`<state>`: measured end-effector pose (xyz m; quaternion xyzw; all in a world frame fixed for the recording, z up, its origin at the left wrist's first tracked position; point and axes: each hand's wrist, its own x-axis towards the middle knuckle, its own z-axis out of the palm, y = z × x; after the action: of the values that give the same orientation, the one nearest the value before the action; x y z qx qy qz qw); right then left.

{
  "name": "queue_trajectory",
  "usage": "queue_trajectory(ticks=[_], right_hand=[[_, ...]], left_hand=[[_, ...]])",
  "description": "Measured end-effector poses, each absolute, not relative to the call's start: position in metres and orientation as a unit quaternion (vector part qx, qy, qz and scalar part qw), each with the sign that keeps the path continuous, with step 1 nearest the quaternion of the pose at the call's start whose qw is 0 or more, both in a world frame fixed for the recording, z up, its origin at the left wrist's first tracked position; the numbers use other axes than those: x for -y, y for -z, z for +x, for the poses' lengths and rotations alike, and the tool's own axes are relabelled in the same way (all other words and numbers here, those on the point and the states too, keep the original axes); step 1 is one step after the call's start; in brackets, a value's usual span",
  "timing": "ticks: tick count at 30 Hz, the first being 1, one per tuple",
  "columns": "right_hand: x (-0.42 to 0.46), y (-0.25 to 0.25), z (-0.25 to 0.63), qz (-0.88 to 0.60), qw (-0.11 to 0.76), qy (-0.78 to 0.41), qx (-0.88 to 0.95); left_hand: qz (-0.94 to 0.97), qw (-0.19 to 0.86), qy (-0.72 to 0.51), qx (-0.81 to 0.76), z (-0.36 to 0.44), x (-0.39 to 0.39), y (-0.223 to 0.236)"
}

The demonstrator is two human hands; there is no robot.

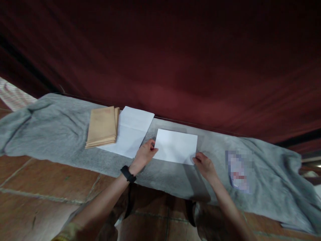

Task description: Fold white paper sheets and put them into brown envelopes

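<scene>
A white sheet of paper (176, 146), possibly folded, is held between my two hands over the grey cloth (165, 177). My left hand (146, 153), with a black band on the wrist, pinches its left edge between thumb and fingers. At the lower right corner, my right hand (204, 164) grips the paper the same way. Left of it, a larger creased white sheet (134, 129) lies on the cloth. A stack of brown envelopes (101, 125) rests partly on that sheet.
To the right a blurred-out item (238, 172) lies on the cloth. Dark red fabric (160, 73) rises behind the cloth's far edge. Brown floor tiles (50, 180) run along the near side. A striped cloth (16, 95) shows at the far left.
</scene>
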<state>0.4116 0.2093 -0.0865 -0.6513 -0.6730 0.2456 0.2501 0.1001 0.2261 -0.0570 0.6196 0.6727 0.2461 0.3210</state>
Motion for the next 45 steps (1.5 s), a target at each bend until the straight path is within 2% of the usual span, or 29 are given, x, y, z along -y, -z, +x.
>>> queue_trajectory(ticks=[8,12,16,19,21,24,27,29,34,39,42,45], right_hand=[[-0.209,0.095,0.410,-0.645,0.273,-0.267,0.662],[-0.215,0.088,0.408,-0.601,0.334,-0.336,0.643],[-0.221,0.068,0.412,-0.572,0.433,-0.346,0.605],[-0.220,0.053,0.420,-0.551,0.463,-0.374,0.584],[-0.215,0.046,0.427,-0.531,0.436,-0.410,0.600],[-0.205,0.041,0.440,-0.498,0.341,-0.460,0.651],[-0.199,0.044,0.449,-0.478,0.231,-0.479,0.699],[-0.200,0.052,0.448,-0.490,0.210,-0.451,0.716],[-0.202,0.084,0.415,-0.531,0.269,-0.261,0.760],[-0.199,0.109,0.380,-0.575,0.203,-0.063,0.790],[-0.207,0.118,0.381,-0.635,0.185,-0.017,0.750],[-0.220,0.121,0.390,-0.631,0.187,-0.006,0.753]], left_hand=[[0.640,0.239,-0.176,-0.708,0.107,-0.222,0.056],[0.626,0.308,-0.287,-0.657,0.105,-0.227,0.056],[0.584,0.365,-0.444,-0.573,0.098,-0.231,0.044],[0.584,0.401,-0.468,-0.528,0.088,-0.228,0.033],[0.610,0.460,-0.427,-0.484,0.079,-0.225,0.029],[0.651,0.541,-0.313,-0.431,0.067,-0.219,0.031],[0.694,0.548,-0.217,-0.413,0.061,-0.213,0.037],[0.721,0.520,-0.194,-0.415,0.062,-0.211,0.040],[0.718,0.462,-0.237,-0.463,0.075,-0.215,0.041],[0.704,0.389,-0.271,-0.529,0.096,-0.218,0.054],[0.728,0.326,-0.266,-0.541,0.106,-0.215,0.066],[0.753,0.274,-0.245,-0.546,0.113,-0.209,0.073]])
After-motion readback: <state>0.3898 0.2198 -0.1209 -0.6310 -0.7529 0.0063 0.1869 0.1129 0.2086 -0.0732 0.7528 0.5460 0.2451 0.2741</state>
